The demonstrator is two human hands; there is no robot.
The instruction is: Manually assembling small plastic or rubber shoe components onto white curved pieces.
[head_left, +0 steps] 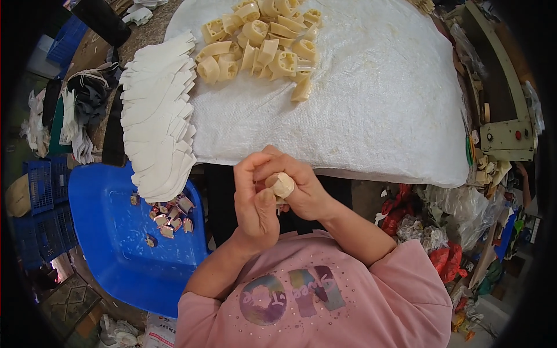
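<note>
Both hands meet in front of my chest around a small cream shoe heel (283, 185) with a rounded end facing up. My left hand (252, 200) closes on its near left side, with the thumb pressed against it. My right hand (301, 182) wraps it from the right, fingers curled over its far side. The heel's lower part is hidden by the fingers. Beyond the hands, a pile of cream plastic shoe heels (255, 52) lies on a stuffed white woven sack (377, 98). A fanned stack of white cut pieces (156, 116) overlaps the sack's left edge.
A blue plastic tub (122, 272) at the lower left holds several small maroon-and-tan pieces (168, 220). Blue crates (49, 214) stand farther left. At the right are a green metal machine frame (507, 136), crumpled clear plastic (464, 214) and red bags (447, 261).
</note>
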